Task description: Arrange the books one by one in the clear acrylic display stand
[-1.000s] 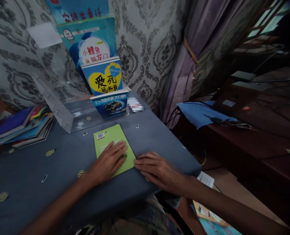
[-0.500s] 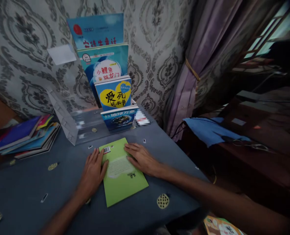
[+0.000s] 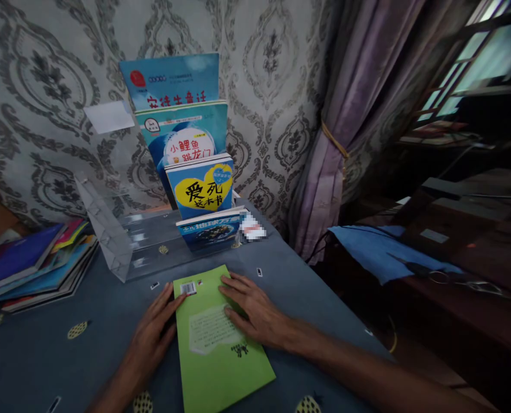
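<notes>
A green book (image 3: 221, 373) lies flat on the dark tablecloth, its barcode at the top left corner. My left hand (image 3: 154, 327) rests at the book's left edge, fingers extended, one fingertip by the barcode. On the upper right part of the cover lies my right hand (image 3: 255, 312), its fingers spread. Neither hand is wrapped round anything. Beyond the book, a clear stepped rack (image 3: 146, 261) holds upright books on its right side: a blue one in front (image 3: 212, 235), one with a yellow heart (image 3: 204, 186), and taller blue ones (image 3: 186, 129) behind.
Several stacked books (image 3: 31, 264) lie at the table's left. A patterned wall stands behind the rack, with a purple curtain (image 3: 324, 189) to its right. Past the table's right edge are a blue cloth (image 3: 367, 249) and scissors (image 3: 438, 276) on a dark surface.
The view has tilted, so the rack and green book appear lower. My left hand's fingers have shifted slightly at the book's edge. My right hand still lies on the cover.
</notes>
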{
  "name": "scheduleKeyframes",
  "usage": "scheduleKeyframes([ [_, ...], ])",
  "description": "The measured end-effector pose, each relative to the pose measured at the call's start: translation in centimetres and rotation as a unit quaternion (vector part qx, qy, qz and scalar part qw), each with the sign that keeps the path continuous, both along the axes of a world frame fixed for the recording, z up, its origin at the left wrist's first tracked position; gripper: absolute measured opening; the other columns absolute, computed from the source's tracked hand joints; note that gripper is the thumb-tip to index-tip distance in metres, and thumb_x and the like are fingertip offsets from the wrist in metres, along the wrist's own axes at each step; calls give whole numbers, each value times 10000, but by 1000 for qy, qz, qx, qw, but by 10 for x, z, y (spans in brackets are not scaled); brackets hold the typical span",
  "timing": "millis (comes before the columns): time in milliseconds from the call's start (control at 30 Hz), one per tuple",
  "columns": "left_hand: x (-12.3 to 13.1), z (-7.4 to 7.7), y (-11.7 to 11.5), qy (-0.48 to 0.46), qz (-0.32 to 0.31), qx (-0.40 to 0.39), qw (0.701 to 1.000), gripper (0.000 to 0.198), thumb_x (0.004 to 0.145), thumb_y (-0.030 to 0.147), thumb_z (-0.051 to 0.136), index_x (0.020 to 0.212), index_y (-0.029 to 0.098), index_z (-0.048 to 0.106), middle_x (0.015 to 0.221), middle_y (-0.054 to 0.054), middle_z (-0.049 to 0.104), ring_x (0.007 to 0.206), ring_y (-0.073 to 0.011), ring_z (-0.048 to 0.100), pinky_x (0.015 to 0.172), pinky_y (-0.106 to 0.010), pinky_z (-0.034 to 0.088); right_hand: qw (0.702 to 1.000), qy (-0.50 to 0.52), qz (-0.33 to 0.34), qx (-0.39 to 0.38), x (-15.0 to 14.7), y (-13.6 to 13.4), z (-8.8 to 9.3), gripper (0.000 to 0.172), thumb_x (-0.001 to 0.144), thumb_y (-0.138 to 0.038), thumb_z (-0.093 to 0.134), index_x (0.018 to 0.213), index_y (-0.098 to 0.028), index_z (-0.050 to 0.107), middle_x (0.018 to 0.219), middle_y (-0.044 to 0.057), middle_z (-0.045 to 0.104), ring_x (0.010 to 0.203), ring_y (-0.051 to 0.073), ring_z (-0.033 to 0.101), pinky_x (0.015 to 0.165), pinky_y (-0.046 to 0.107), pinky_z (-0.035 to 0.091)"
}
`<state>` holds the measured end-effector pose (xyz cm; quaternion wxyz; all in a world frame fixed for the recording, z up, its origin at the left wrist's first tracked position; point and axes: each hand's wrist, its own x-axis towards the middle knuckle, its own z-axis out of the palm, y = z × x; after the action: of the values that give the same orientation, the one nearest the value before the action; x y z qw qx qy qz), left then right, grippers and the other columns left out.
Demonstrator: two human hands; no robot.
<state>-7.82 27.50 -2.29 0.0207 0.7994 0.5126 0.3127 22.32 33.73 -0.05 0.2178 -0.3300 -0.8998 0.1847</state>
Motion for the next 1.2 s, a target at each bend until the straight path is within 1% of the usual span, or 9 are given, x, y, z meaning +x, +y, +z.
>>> scheduleKeyframes([
  [100, 8, 0, 0, 12, 4, 37, 999, 520, 973, 233, 498, 1471, 381, 497, 1597, -49, 398, 1423, -300, 433, 1075, -472, 497, 999, 28, 5, -33, 1, 0, 4, 511, 978, -385, 524, 1403, -108, 582, 1528, 190, 487, 1476, 334, 370, 1184, 557, 368],
  [200, 13, 1, 0, -11, -21, 39, 999, 483, 993, 256, 479, 1463, 365, 509, 1511, -51, 527, 1373, -264, 507, 1051, -423, 526, 991, 101, 20, -82, 2, 3, 11, 498, 1012, -462, 455, 1340, -135, 639, 1436, 170, 593, 1424, 310, 455, 1173, 552, 380],
  [367, 15, 11, 3, -98, -13, -1, 995, 362, 992, 335, 488, 1307, 307, 663, 1320, -57, 689, 1222, -260, 652, 1015, -418, 560, 951, 224, -9, -212, 10, 15, 19, 494, 1054, -466, 322, 1216, -212, 714, 1335, 99, 679, 1298, 264, 591, 1153, 520, 407],
  [467, 13, 18, 4, -154, -5, -39, 987, 356, 961, 379, 519, 1253, 282, 697, 1264, -68, 719, 1157, -287, 692, 988, -434, 581, 921, 289, 30, -258, 13, 20, 16, 402, 1024, -408, 425, 1310, -226, 641, 1370, 100, 654, 1292, 254, 598, 1126, 492, 442],
  [533, 12, 20, 3, -176, -4, -48, 983, 362, 946, 382, 529, 1250, 272, 693, 1261, -69, 721, 1154, -294, 693, 988, -436, 581, 918, 306, 61, -244, 13, 20, 10, 430, 973, -362, 534, 1377, -216, 572, 1400, 123, 626, 1306, 253, 586, 1110, 480, 458],
  [633, 12, 17, 1, -161, 1, -61, 985, 360, 947, 356, 520, 1265, 281, 670, 1320, -58, 691, 1209, -285, 662, 1027, -431, 555, 950, 260, 75, -155, 13, 17, 2, 474, 917, -310, 619, 1377, -214, 552, 1436, 142, 586, 1357, 262, 535, 1145, 499, 412],
  [833, 25, 11, 8, -151, 16, -53, 987, 433, 948, 393, 503, 1354, 260, 577, 1462, -94, 580, 1341, -301, 555, 1119, -483, 466, 960, 272, 34, -57, 14, 14, 1, 433, 987, -402, 491, 1386, -234, 514, 1446, 142, 566, 1366, 261, 518, 1142, 486, 421],
  [1000, 41, 30, 34, -150, -9, -34, 988, 464, 933, 426, 536, 1353, 229, 534, 1512, -138, 520, 1403, -321, 483, 1159, -517, 405, 957, 288, -9, -29, 14, 23, 10, 513, 985, -578, 433, 1371, -249, 516, 1421, 147, 578, 1354, 280, 524, 1148, 480, 415],
  [1200, 62, 60, 56, -171, -9, 31, 985, 406, 943, 397, 503, 1313, 233, 538, 1490, -144, 528, 1395, -334, 489, 1128, -534, 438, 948, 318, -14, -3, 16, 39, 24, 661, 946, -723, 370, 1390, -251, 504, 1443, 157, 553, 1380, 294, 496, 1156, 484, 410],
])
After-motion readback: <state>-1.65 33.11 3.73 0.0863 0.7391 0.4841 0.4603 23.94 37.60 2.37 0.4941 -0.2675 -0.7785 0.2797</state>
